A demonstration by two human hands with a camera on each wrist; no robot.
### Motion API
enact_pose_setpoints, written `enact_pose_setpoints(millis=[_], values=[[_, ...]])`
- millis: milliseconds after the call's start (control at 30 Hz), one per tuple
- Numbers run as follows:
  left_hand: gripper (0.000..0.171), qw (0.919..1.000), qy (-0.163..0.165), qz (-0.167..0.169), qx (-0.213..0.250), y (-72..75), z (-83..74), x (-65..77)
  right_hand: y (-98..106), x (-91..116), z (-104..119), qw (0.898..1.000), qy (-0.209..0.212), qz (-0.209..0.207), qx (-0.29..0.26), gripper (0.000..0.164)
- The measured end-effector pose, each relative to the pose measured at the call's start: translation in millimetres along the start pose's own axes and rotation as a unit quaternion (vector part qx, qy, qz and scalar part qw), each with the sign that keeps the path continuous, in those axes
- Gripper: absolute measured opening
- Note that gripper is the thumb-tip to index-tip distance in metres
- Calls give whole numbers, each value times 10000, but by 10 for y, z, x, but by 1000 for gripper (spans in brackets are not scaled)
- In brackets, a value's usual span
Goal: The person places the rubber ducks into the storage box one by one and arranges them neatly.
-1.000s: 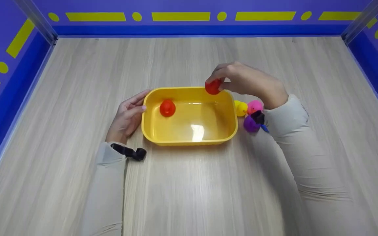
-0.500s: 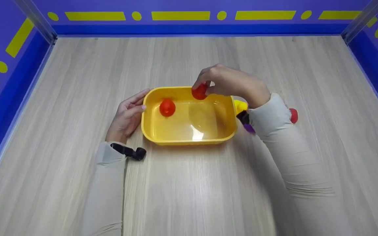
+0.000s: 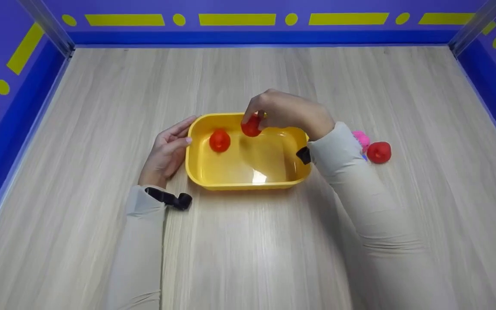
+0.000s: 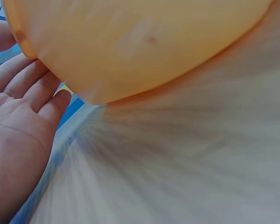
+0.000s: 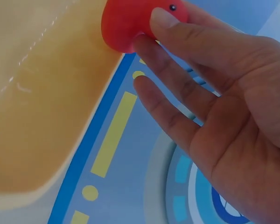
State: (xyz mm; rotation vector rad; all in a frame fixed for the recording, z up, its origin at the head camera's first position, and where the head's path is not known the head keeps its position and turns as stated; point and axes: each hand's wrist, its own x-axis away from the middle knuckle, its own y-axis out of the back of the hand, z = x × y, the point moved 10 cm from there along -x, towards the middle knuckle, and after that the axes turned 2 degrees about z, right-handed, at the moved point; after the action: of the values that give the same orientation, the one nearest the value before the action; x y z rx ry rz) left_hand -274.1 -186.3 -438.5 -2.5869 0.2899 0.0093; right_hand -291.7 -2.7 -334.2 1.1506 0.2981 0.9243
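Observation:
My right hand [image 3: 280, 110] is over the back of the yellow plastic bin [image 3: 248, 187] and pinches a red rubber duck [image 3: 251, 126]. In the right wrist view that duck [image 5: 128, 23] shows a black eye, with the thumb against its side and the lower fingers extended. Another red toy duck [image 3: 220, 141] lies inside the bin, toward its left end. At the bin's left wall is my left hand [image 3: 168, 150], thumb tip at the rim and fingers extended along the outside. The left wrist view shows the fingers [image 4: 30, 81] running behind the bin's wall.
To the right of the bin, partly hidden by my right sleeve [image 3: 338, 148], are a pink toy [image 3: 361, 140] and a red toy [image 3: 379, 153], with a bit of blue between them. Blue walls [image 3: 248, 38] border the wood-grain table [image 3: 248, 241].
My right hand has carried the red duck left, from the bin's back right corner toward the middle. The moving sleeve now covers the yellow and purple toys. My left hand has stayed put.

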Motion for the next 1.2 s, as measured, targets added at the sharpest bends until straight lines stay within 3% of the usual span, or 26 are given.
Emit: enact_pose_setpoints(millis=[267, 500, 1200], values=[[56, 10000, 13, 10, -16, -1, 3, -2, -135, -145, 23, 9994, -123, 248, -187, 33], [56, 10000, 22, 24, -44, 5, 3, -2, -231, -248, 75, 9993, 10, 374, -18, 32], [55, 9999, -8, 40, -95, 14, 0, -5, -418, -421, 130, 9980, -167, 591, 177, 39]])
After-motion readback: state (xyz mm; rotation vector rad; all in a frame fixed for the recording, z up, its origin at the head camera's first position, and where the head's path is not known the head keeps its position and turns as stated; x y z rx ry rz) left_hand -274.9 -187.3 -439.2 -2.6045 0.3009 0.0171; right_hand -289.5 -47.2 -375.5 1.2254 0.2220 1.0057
